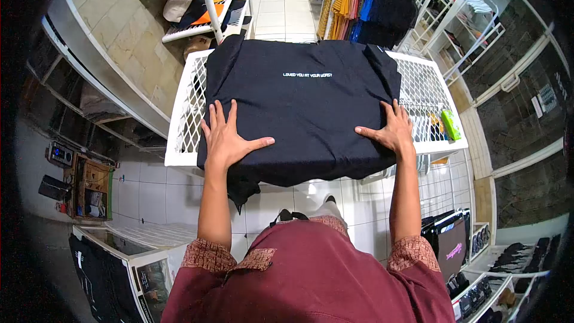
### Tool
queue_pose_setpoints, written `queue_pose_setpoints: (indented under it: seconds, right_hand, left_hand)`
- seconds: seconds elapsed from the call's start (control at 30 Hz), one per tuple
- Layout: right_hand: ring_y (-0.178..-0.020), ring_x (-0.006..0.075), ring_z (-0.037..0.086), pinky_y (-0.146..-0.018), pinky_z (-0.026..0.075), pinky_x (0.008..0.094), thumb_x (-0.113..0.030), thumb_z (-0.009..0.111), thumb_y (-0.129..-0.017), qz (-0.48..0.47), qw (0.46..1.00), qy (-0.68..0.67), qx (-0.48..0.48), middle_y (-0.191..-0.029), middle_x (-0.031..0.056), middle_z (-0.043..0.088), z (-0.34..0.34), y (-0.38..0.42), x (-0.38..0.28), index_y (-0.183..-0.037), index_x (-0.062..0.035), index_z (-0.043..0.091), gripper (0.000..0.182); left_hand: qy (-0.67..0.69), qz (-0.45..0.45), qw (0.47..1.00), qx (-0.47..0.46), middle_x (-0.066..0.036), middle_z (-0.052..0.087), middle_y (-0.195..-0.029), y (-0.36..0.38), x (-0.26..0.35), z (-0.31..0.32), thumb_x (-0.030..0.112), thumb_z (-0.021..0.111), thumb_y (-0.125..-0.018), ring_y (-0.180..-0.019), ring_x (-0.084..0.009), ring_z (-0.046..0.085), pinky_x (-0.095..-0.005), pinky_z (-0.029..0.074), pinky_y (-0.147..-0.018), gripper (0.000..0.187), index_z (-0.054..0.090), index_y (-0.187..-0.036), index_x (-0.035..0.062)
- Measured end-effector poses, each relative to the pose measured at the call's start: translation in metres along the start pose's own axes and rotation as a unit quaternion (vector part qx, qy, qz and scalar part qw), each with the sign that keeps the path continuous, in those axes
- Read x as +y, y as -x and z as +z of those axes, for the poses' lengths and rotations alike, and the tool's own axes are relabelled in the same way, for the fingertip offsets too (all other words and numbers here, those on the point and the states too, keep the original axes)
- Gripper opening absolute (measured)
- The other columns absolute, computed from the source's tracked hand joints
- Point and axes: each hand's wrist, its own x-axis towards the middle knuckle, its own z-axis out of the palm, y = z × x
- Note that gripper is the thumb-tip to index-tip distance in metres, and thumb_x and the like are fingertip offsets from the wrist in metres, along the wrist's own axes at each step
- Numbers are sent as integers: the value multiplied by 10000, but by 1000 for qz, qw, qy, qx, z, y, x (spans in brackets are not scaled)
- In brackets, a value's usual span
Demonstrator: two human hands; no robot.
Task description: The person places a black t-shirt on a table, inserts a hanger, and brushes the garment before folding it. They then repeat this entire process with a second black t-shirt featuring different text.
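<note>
A black T-shirt (302, 116) lies spread over a white mesh-topped table (186, 113), with small white lettering across its upper part. Its lower edge hangs over the table's near side. On the shirt's left side rests my left hand (226, 139), palm down, fingers stretched and thumb pointing inward. My right hand (391, 128) presses flat on the right side in the same way, fingers spread. Neither hand grips the cloth. The sleeves look folded or bunched near the far corners.
A green packet (451, 125) lies at the table's right edge. Beyond stands a rack of coloured shirts (353, 9). A shelf of caps (206, 12) is at the far left. Below right are shelves of goods (484, 299); a display case (128, 263) stands lower left.
</note>
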Motion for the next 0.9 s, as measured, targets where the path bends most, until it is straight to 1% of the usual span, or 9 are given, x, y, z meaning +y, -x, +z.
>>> queue_pose_setpoints:
  seconds: [0.13, 0.23, 0.27, 0.3, 0.4, 0.67, 0.77, 0.8, 0.9]
  right_hand:
    - [-1517, 439, 278, -1209, 183, 642, -819, 820, -530, -19, 1000, -20, 14, -1622, 255, 337, 7, 0, 4, -1500, -106, 513, 1242]
    - [-1521, 447, 266, -1212, 157, 652, -741, 864, -552, -90, 994, -46, 41, -1616, 255, 351, -5, -2, -6, -1468, -110, 558, 1154]
    - [-1459, 426, 385, -1197, 247, 596, -601, 867, -687, -128, 986, -49, 97, -1528, 236, 479, -14, -4, -19, -1369, -103, 646, 873]
    - [-1459, 426, 385, -1197, 247, 596, -601, 867, -687, -130, 986, -46, 97, -1528, 236, 479, -13, -18, -26, -1369, -103, 646, 873]
    - [-1188, 344, 613, -1053, 428, 461, -351, 745, -910, -275, 933, -148, 180, -1209, 151, 699, -12, -88, -60, -1160, -79, 745, 369]
    - [-1065, 325, 677, -942, 455, 546, -355, 710, -914, -249, 965, -75, 45, -1030, 106, 771, 52, -251, -142, -1040, -155, 795, 252]
    - [-1069, 296, 684, -967, 443, 542, -298, 688, -910, -213, 963, -156, -59, -1032, 80, 778, 72, -288, -149, -1025, -160, 787, 205]
    - [-1012, 298, 721, -916, 509, 429, -267, 663, -901, -220, 958, -160, -90, -1034, 115, 773, 71, -294, -152, -1027, -106, 769, 230]
    - [-953, 268, 731, -858, 531, 399, -220, 670, -896, -284, 952, -57, -96, -964, 105, 776, 66, -312, -162, -1042, -95, 752, 208]
  left_hand:
    - [4, 8, 1000, -22, -364, 168, -1643, -3, 1, 0, 869, 790, -509, -1572, -443, 109, -645, 57, -1234, 1448, 342, -1588, 13]
    - [15, 6, 999, -27, -350, 200, -1641, 0, 7, -6, 783, 829, -574, -1568, -439, 137, -647, 70, -1233, 1334, 374, -1579, 33]
    - [50, 36, 997, -35, -338, 233, -1636, 1, 7, -5, 721, 845, -610, -1565, -434, 157, -645, 79, -1233, 1244, 414, -1560, 44]
    - [85, 66, 993, -43, -326, 265, -1631, 1, 9, -3, 660, 862, -647, -1563, -429, 177, -642, 89, -1234, 1155, 454, -1542, 55]
    - [111, 124, 986, -33, -251, 332, -1632, 4, 27, 5, 548, 851, -744, -1559, -390, 229, -616, 127, -1240, 909, 560, -1470, 85]
    - [88, 165, 981, -43, -250, 304, -1642, 5, 69, 28, 598, 692, -894, -1550, -427, 220, -646, 107, -1225, 830, 492, -1526, 98]
    - [81, 163, 982, -54, -242, 293, -1647, 5, 69, 25, 601, 698, -889, -1548, -432, 212, -665, 125, -1212, 822, 496, -1528, 125]
    - [83, 157, 982, -59, -242, 293, -1647, 4, 70, 23, 601, 698, -889, -1548, -432, 212, -665, 125, -1212, 822, 496, -1528, 125]
    - [72, 153, 983, -78, -235, 309, -1635, 0, 70, 17, 609, 706, -878, -1536, -421, 232, -663, 161, -1202, 829, 502, -1525, 133]
